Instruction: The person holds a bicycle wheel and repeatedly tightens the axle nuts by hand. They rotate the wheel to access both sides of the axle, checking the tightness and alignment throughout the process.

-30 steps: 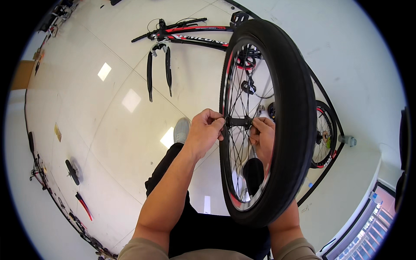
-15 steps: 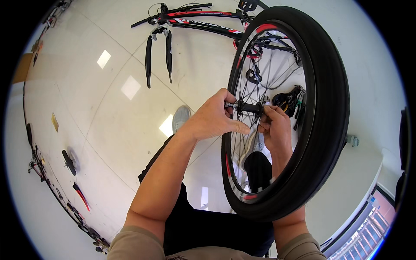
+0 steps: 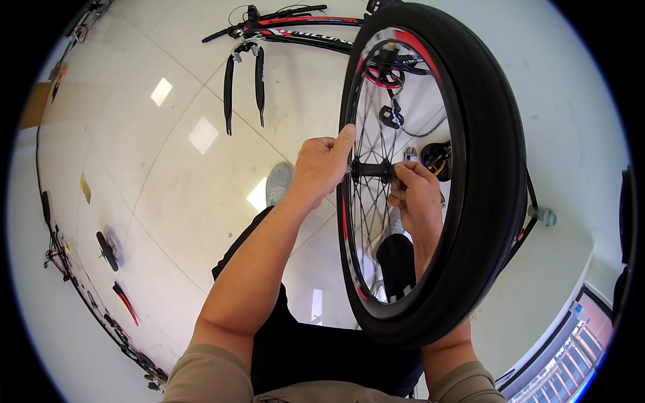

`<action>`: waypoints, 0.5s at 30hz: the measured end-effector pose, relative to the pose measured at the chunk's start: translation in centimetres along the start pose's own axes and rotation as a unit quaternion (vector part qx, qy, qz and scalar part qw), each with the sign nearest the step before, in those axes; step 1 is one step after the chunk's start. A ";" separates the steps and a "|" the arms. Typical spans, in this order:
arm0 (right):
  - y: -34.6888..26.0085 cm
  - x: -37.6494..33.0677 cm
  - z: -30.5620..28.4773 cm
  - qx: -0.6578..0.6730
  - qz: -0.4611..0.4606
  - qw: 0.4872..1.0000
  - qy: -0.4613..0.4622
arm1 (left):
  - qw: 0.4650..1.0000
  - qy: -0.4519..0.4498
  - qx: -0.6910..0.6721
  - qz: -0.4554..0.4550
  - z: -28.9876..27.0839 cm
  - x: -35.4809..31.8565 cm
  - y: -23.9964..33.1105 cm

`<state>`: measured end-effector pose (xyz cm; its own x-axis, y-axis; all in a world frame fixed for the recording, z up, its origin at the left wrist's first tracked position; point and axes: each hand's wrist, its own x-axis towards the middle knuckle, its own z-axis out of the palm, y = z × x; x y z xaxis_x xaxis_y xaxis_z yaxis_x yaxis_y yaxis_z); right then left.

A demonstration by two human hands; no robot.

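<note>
A bicycle wheel (image 3: 487,168) with a thick black tyre and a red, white and black rim stands upright in front of me, tilted a little. Thin dark spokes run to its black hub (image 3: 371,170). My left hand (image 3: 323,165) is closed at the hub's left axle end, its thumb pointing up beside the rim; its curled fingers are partly hidden. Through the spokes' far side reaches my right hand (image 3: 418,191), pinching the right axle end with thumb and fingers. The rim looks smeared by motion.
Beyond the wheel a red and black bicycle frame (image 3: 302,30) lies on the tiled floor, with its fork (image 3: 259,87), pedal (image 3: 391,116) and chain. A black saddle (image 3: 437,160) lies behind the wheel. A small black disc (image 3: 105,251) and a red-black strip (image 3: 125,303) lie left.
The wheel has shifted slightly left and its rim markings have turned. My left hand's thumb has swung from pointing right to pointing up. My right hand has moved a little left with the hub.
</note>
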<state>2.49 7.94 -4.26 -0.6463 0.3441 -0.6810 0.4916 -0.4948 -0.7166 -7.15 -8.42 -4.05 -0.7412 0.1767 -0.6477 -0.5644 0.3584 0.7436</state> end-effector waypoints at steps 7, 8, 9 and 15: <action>0.0 -0.2 0.3 -0.020 -0.045 0.998 0.027 | 0.988 -0.146 -0.014 0.045 -1.5 0.4 -1.7; 0.4 0.5 -0.3 -0.033 -0.040 0.998 0.022 | 0.981 -0.182 -0.014 0.067 -1.8 0.4 -1.8; 0.6 1.1 -0.8 -0.046 -0.035 0.998 0.018 | 0.972 -0.218 -0.014 0.090 -2.1 0.4 -1.7; 0.4 1.0 -1.6 -0.097 -0.042 0.993 0.051 | 0.953 -0.264 0.024 0.144 -2.4 0.6 -2.4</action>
<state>2.92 9.39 -5.46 -0.6316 0.4617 -0.6228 0.5488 -0.3012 -0.7798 -7.13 -11.35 -5.83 -0.5690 0.7063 -0.4212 -0.3390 0.2651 0.9026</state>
